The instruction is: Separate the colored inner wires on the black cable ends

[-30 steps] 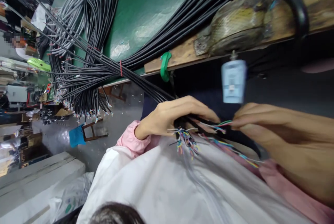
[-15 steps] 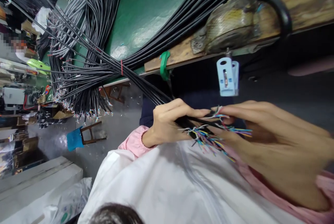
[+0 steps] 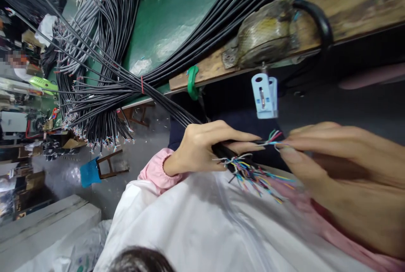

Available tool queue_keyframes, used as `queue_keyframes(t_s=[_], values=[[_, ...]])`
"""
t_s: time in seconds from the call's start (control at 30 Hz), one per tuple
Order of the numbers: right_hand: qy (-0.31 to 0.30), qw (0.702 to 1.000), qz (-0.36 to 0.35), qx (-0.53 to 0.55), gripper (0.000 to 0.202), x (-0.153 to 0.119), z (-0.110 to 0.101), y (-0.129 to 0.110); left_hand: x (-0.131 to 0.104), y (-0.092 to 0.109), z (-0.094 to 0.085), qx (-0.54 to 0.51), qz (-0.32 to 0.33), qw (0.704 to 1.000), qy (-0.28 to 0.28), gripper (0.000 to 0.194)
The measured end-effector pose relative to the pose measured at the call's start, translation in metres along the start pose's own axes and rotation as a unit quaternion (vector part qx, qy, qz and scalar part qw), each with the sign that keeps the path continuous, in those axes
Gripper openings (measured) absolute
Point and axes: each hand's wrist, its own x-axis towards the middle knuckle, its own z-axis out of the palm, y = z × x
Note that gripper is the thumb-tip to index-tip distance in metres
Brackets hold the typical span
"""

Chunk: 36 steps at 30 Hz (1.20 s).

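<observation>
A bundle of black cables [image 3: 171, 104] runs off the bench edge into my left hand [image 3: 205, 145], which is closed around it. Stripped ends with thin coloured wires [image 3: 249, 170] fan out below its fingers. Between thumb and forefinger this hand also pinches the end of a single cable, whose coloured cores [image 3: 274, 139] stick out to the right. My right hand [image 3: 332, 166] is closed, pinching the tips of some of those cores between thumb and fingers. Its other fingers are curled and partly blurred.
More black cables [image 3: 120, 27] and grey cables [image 3: 88, 14] lie on the green bench [image 3: 164, 14]. A red band [image 3: 142, 85] crosses the bundle. Along the wooden edge are a green hook [image 3: 192, 82], a taped device [image 3: 265, 31] and a blue clothes peg [image 3: 265, 96]. A blue stool [image 3: 90, 172] stands on the floor.
My right hand has drawn a little right, away from my left hand, and now pinches the cores by their tips. The single cable's wires show more clearly apart from the bundle.
</observation>
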Motion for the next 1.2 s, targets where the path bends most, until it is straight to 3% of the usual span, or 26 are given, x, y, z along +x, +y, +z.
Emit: queue_keyframes(t_s=[0.1,0.23,0.4,0.53,0.63,0.7,0.8,0.87,0.97,1.03,1.2], values=[[0.037,0.997,-0.069,-0.020,0.012,-0.003,0.003,0.007,-0.004,-0.001,0.011,0.004,-0.017,0.999,0.041,0.028],[0.058,0.992,-0.112,-0.018,0.006,0.000,0.013,0.012,-0.010,-0.002,0.014,0.005,-0.077,0.997,0.021,0.039],[0.060,0.996,-0.055,0.030,0.016,0.009,0.020,0.002,-0.013,-0.004,0.015,-0.018,-0.055,0.996,0.066,0.051],[0.021,0.998,-0.031,0.045,0.017,0.008,0.019,-0.002,-0.014,-0.004,0.026,0.005,-0.035,0.993,0.116,0.051],[-0.002,0.999,-0.032,-0.009,0.017,0.004,0.012,-0.002,-0.014,-0.004,0.035,0.025,0.000,0.983,0.181,0.045],[-0.039,0.997,-0.018,-0.061,0.016,0.003,0.006,-0.002,-0.014,-0.005,0.035,0.032,0.009,0.982,0.186,0.040],[-0.077,0.995,-0.001,-0.061,0.012,0.003,-0.001,-0.003,-0.012,-0.001,0.020,0.009,-0.013,0.996,0.092,0.036],[-0.093,0.996,0.003,-0.010,0.011,0.005,-0.002,-0.005,-0.010,0.004,0.003,-0.018,-0.041,0.999,-0.021,0.039],[-0.131,0.989,0.038,0.063,0.010,0.010,0.000,-0.010,-0.007,0.011,-0.019,-0.031,-0.128,0.977,-0.166,0.051],[-0.141,0.983,0.072,0.095,0.010,0.013,0.001,-0.013,-0.006,0.012,-0.029,-0.031,-0.162,0.962,-0.216,0.048],[-0.156,0.968,0.124,0.153,0.020,0.015,0.002,-0.018,-0.002,0.002,-0.039,-0.077,-0.117,0.945,-0.294,0.038]])
